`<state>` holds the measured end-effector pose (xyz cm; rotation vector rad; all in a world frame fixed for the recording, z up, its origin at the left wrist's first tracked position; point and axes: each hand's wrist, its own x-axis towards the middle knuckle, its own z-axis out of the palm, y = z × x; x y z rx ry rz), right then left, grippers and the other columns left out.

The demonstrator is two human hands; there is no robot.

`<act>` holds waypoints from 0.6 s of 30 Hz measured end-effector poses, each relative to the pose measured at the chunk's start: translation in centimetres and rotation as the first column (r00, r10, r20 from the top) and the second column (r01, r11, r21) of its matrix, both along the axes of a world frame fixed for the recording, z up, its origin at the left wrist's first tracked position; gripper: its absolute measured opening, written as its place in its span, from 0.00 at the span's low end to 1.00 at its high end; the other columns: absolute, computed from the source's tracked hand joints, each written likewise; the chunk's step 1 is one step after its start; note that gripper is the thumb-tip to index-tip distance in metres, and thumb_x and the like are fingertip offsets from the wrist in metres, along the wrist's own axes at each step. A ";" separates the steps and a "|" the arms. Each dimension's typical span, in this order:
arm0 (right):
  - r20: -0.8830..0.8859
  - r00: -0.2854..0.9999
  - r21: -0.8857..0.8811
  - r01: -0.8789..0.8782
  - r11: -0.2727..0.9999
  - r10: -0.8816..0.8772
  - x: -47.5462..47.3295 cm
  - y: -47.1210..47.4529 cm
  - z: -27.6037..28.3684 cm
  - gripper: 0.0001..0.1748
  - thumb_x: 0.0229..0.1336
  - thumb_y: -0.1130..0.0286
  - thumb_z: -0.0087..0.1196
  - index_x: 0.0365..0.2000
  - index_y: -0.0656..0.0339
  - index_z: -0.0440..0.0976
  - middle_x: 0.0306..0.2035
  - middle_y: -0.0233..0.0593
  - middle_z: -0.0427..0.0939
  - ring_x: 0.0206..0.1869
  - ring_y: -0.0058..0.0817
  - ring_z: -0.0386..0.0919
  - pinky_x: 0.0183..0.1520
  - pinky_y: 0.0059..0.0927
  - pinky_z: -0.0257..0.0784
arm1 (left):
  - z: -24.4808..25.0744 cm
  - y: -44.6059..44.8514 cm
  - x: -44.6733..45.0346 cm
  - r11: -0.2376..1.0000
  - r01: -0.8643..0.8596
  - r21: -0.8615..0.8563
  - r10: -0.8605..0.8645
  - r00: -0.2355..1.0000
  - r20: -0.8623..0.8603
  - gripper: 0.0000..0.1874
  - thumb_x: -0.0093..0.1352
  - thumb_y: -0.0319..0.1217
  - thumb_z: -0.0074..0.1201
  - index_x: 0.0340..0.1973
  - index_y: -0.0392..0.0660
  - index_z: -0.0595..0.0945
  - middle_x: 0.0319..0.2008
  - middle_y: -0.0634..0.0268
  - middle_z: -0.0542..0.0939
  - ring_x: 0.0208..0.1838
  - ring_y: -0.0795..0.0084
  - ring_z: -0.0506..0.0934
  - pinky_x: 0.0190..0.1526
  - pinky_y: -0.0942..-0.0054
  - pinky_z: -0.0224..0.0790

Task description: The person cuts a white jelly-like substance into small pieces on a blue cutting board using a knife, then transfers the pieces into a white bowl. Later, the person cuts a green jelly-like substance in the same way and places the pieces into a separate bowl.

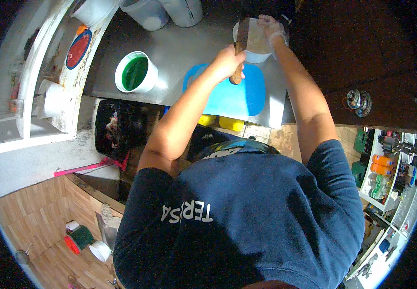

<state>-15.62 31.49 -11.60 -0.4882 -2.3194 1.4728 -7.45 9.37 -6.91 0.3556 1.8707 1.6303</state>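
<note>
My left hand (229, 63), bare, is closed around the wooden handle of a knife (243, 34). Its broad blade points away from me, over the left part of a round white plastic tub (257, 57). Pale contents show inside the tub. At the tub's far right side is my right hand (271, 29), in a clear plastic glove; whether it grips anything is unclear. Below the knife handle a blue cutting board (237, 95) lies on the metal worktop (183, 47). Further left stands a white tub of green liquid (136, 72).
Translucent containers (147, 14) stand at the worktop's far edge. White shelving (71, 104) is at left, above a black bin (107, 126) and a pink handle (82, 169). A dark surface (356, 54) lies to the right, with shelves of bottles (381, 164) below it.
</note>
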 end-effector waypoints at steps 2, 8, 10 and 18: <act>0.091 0.995 0.076 -0.040 0.996 0.034 -0.4 0.7 -0.6 0.16 0.61 0.62 0.48 0.47 0.49 0.77 0.44 0.40 0.79 0.42 0.36 0.76 0.47 0.36 0.72 | -0.1 -1.1 -0.1 0.996 -0.037 -0.077 0.034 0.999 -0.028 0.13 0.72 0.37 0.46 0.45 0.42 0.67 0.24 0.62 0.74 0.19 0.67 0.77 0.21 0.67 0.74; 0.438 0.898 0.333 -0.124 0.935 -0.037 -0.1 0.2 -0.7 0.20 0.59 0.60 0.51 0.51 0.50 0.75 0.48 0.43 0.78 0.50 0.39 0.76 0.54 0.41 0.71 | -0.9 -6.6 1.0 0.995 -0.097 -0.028 0.098 0.995 0.026 0.13 0.72 0.39 0.47 0.45 0.44 0.69 0.24 0.67 0.73 0.21 0.73 0.75 0.21 0.73 0.70; 0.322 0.943 0.515 -0.099 0.852 -0.085 0.7 -1.0 -1.8 0.20 0.60 0.61 0.48 0.53 0.48 0.73 0.50 0.47 0.77 0.52 0.43 0.76 0.55 0.43 0.72 | -1.3 -9.2 2.2 0.989 -0.137 -0.051 0.139 0.989 0.039 0.13 0.73 0.40 0.46 0.44 0.44 0.71 0.23 0.68 0.73 0.21 0.75 0.74 0.20 0.74 0.68; 0.074 0.956 0.316 -0.294 0.902 0.285 9.9 -8.7 -9.6 0.15 0.59 0.65 0.50 0.46 0.50 0.76 0.43 0.45 0.80 0.45 0.42 0.79 0.46 0.41 0.74 | -4.1 -16.6 7.4 0.675 -0.340 -0.654 -0.054 0.862 -0.503 0.16 0.72 0.39 0.45 0.43 0.38 0.71 0.30 0.41 0.79 0.35 0.42 0.79 0.36 0.47 0.69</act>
